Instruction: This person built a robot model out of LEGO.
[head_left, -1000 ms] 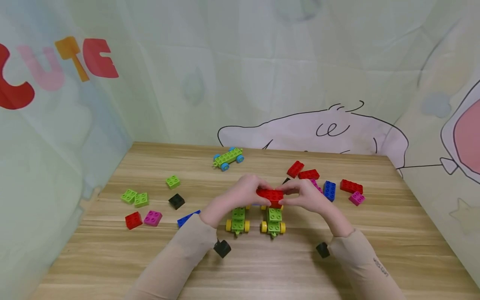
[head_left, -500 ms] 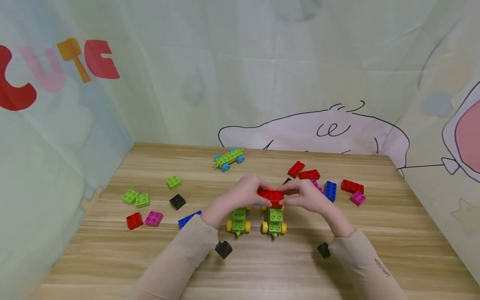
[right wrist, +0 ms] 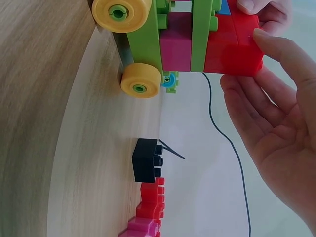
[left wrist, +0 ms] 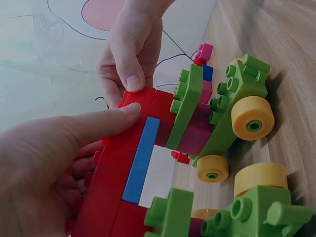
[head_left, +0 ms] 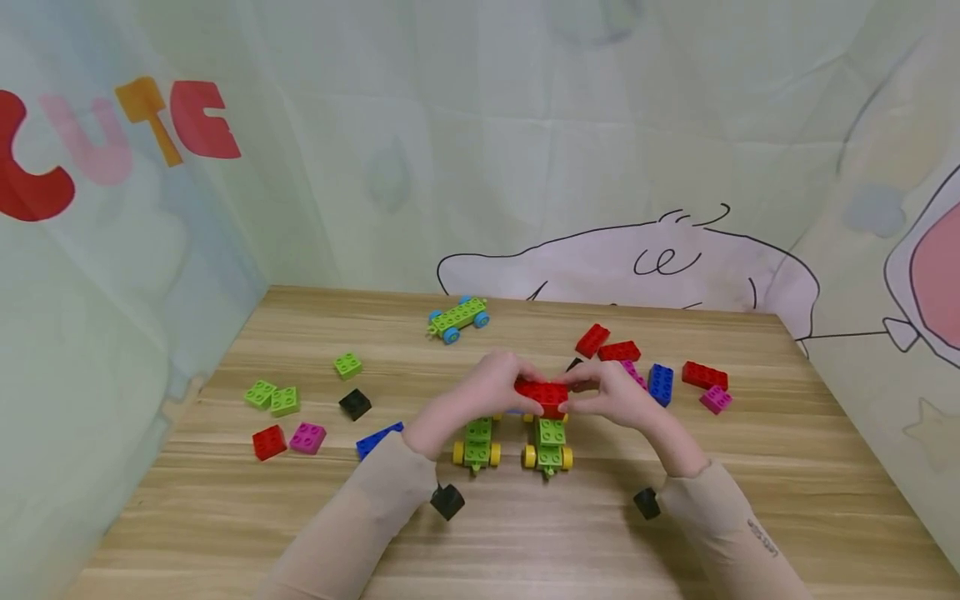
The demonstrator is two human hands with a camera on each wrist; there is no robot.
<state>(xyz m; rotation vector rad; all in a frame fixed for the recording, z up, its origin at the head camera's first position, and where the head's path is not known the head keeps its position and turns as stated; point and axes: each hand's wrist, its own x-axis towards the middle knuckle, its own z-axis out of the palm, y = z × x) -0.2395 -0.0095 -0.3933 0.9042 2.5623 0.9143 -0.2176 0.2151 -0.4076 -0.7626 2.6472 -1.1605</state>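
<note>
Both hands are on a row of red toy bricks [head_left: 551,400] at the top of a built structure. My left hand [head_left: 491,385] pinches the row, its thumb on the near face and the fingers behind. At the right end, my right hand [head_left: 609,392] grips the corner between thumb and fingers. A blue brick [left wrist: 141,163] runs beneath the red row. Below the red sit green plates [left wrist: 185,106], then magenta bricks [right wrist: 176,42]. Two green wheeled bases, a left one [head_left: 477,452] and a right one [head_left: 549,457], carry it on yellow wheels [left wrist: 253,118].
A green base with blue wheels [head_left: 459,317] stands at the back. Loose on the left lie green bricks [head_left: 284,401], a black brick [head_left: 355,404], a magenta brick [head_left: 307,437] and a red brick [head_left: 269,442]. To the right are a blue brick [head_left: 661,383] and several red bricks [head_left: 705,375].
</note>
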